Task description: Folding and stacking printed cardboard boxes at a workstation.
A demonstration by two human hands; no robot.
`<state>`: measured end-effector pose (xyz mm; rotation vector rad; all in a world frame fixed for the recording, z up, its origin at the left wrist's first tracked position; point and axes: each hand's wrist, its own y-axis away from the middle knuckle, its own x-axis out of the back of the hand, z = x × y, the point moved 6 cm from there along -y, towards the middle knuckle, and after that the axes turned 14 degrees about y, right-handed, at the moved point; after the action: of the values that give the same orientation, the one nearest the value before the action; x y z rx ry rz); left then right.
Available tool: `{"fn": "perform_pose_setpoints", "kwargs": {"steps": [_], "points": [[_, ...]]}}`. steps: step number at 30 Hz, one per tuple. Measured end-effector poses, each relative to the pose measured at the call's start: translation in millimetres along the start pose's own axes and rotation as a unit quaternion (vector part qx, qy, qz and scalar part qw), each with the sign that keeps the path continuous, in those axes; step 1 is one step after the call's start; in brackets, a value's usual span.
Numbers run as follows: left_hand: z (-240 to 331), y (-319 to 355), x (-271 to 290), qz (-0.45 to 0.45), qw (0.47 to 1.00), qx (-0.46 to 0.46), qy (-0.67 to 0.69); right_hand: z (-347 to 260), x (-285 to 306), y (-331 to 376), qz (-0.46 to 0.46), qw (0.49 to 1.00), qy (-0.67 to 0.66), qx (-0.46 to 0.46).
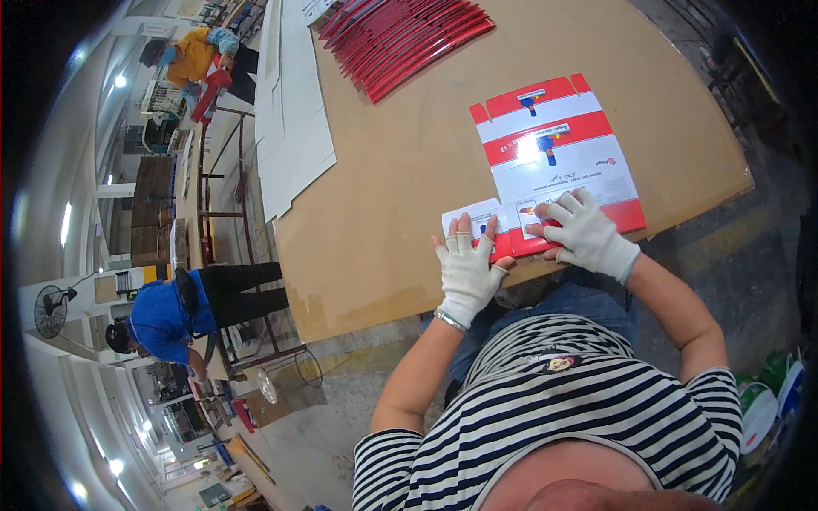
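Note:
A flattened printed carton (579, 183), red and white with pictures of a blue-handled tool, lies on the brown work table near its front edge. My left hand (469, 268), in a white fingerless glove, rests on the carton's small left flap (460, 217) with fingers spread. My right hand (592, 238), gloved the same way, lies over the carton's near red edge. Its fingers are apart and slightly bent, the tips touching the board. Neither hand grips anything that I can see.
A stack of folded red cartons (400, 38) lies at the table's far side. White cardboard sheets (290, 119) cover its left part. Beyond the left edge, one person in blue (166, 315) and another in yellow (194, 58) stand by other tables. A fan (54, 311) is farther left.

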<state>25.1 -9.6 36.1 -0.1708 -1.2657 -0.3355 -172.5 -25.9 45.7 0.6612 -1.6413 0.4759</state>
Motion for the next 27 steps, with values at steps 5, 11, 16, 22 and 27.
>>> {"fn": "perform_pose_setpoints", "kwargs": {"steps": [5, 11, 16, 22, 27], "points": [[-4.4, -3.4, -3.3, -0.001, 0.999, -0.047, -0.004, -5.5, -10.1, -1.6, 0.118, 0.989, 0.092, 0.021], [1.6, -3.5, -10.2, -0.027, 1.000, -0.002, -0.013, -2.9, -14.0, 1.2, 0.110, 0.989, 0.098, -0.029], [-6.2, -6.6, -10.5, -0.021, 1.000, 0.011, 0.020, -2.7, -14.2, -3.8, 0.105, 0.990, 0.089, -0.023], [-5.3, -25.7, -2.9, 0.033, 0.990, 0.071, 0.114, 1.6, -2.6, -5.5, 0.104, 0.992, 0.073, -0.005], [-32.1, -115.9, -8.1, 0.122, 0.977, 0.079, 0.153, 9.4, -4.4, 3.0, 0.062, 0.993, 0.104, -0.006]]}}
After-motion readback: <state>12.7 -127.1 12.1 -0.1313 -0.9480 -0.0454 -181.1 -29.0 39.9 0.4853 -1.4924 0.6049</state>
